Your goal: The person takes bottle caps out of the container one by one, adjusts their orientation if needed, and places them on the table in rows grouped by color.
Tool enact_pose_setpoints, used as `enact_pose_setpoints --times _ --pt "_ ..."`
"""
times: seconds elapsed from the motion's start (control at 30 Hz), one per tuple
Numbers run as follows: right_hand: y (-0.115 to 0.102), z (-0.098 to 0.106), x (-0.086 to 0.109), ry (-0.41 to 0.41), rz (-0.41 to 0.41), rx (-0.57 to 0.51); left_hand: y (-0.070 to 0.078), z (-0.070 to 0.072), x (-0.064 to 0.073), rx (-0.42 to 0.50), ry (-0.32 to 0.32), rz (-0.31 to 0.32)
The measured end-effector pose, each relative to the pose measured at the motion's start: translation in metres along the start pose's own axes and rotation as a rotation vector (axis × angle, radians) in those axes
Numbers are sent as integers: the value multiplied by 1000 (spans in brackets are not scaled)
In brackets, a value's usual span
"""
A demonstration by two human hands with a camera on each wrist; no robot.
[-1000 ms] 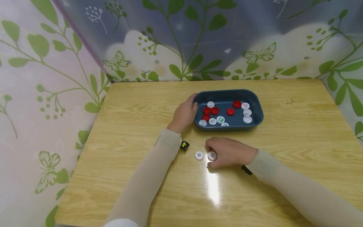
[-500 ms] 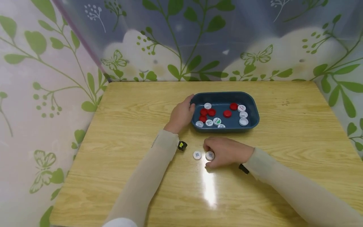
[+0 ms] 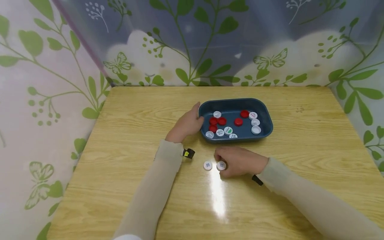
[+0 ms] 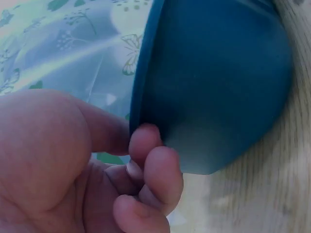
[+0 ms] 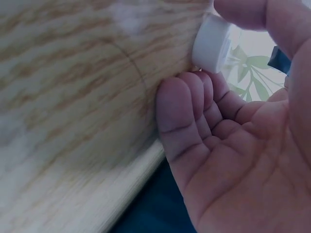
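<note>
With the left hand (image 3: 186,125), grips the left end of a blue tub (image 3: 237,140), thumb over the rim and fingertips against the outer wall. With the right hand (image 3: 241,161), pinches a white cap (image 3: 221,165) narrowly between thumb and fingers, on the wooden table (image 3: 135,116) just in front of the tub, printed square uppermost. Firmness of either grip: cannot tell.

Chief hazard, by judgement: a slip of the pinched cap, owing to its low height, a seemingly smooth side and contact at the edge only; may then skid or flip on the table. Second hazard: a knock to the neighbouring white cap (image 3: 207,165), just left of the pinched one, not touching it, and directly before the right fingertips; probable cause, a leftward sweep. Third: a swing or tilt of the tub from a pull of the left hand at one end only, with possible sliding of the loose contents.

Within the tub: red caps (image 3: 222,121) and white caps (image 3: 256,130), gathered mostly toward the left and right ends, several touching, one red cap (image 3: 238,122) apart nearer the middle. In the way: the tub's front wall, raised between the right hand and the interior, knuckles near it. Behind the table: patterned sheeting (image 3: 168,20). At the cuffs: dark wrist pieces (image 3: 190,153).
</note>
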State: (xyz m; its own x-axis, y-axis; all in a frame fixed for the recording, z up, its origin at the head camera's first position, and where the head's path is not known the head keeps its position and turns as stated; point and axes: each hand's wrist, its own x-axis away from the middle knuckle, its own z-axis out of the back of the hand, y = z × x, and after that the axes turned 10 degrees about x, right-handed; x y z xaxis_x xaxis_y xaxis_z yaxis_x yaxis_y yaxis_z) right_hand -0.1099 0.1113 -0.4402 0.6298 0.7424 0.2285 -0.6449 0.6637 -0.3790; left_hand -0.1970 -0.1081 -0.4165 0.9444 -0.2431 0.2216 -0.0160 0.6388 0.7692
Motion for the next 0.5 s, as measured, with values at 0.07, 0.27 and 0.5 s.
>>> enact_pose_setpoints --times 0.07,0.27,0.5 --pt "1 -2 0 10 0 3 1 2 1 -7 5 1" --pt "-2 1 7 14 -2 -4 1 13 6 -26 -26 28" --pt "-27 51 34 25 74 70 -2 27 13 26 -147 73"
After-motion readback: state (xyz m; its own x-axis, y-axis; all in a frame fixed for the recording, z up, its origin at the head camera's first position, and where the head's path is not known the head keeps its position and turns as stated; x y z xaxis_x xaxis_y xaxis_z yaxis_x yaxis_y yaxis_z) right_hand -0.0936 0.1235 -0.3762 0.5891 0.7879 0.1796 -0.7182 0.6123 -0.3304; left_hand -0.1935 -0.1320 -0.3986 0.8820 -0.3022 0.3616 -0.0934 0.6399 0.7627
